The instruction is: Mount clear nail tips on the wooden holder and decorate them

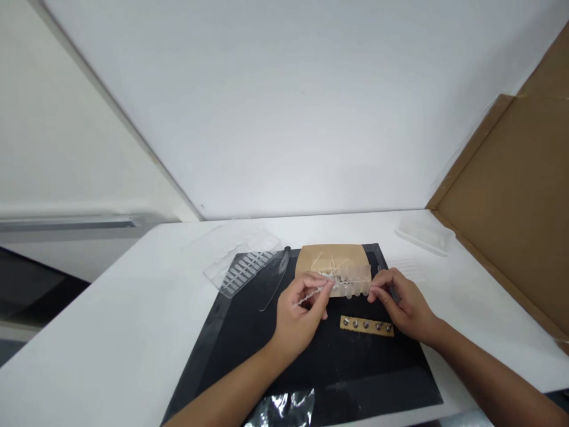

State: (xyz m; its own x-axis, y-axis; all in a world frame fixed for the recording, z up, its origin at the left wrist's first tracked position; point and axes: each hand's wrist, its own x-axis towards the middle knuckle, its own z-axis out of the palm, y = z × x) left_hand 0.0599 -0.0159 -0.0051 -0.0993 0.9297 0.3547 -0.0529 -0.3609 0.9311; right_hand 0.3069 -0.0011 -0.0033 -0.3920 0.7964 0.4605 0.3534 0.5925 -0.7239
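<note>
A: How is the background arranged?

B: A white desk meets a pale wall. The black rectangular mat serves as landmark; a large brown cardboard panel stands to its right.

A: Where is the worked piece?

B: The translucent plastic strip with rounded tabs is above the mat's far part, in front of a tan card with curved sides. The left hand pinches it between thumb and forefinger; the right hand pinches its other end with the fingertips.

A: Why two holds?

B: Presumably to steady so thin a piece from both ends, leaving the tabs exposed between the hands. Pale slivers lie on the card, which probably keeps them together.

A: And the surrounding items?

B: A narrow tan bar with five metal studs lies on the mat, just nearer than the strip, perhaps for easy reach. A clear sheet bearing rows of pale tabs overlaps the mat's far left corner, seemingly set aside, with a slender dark curved object beside it. A shallow translucent tray sits beyond the mat's far right corner; crinkled shiny film lies at its near edge.
</note>
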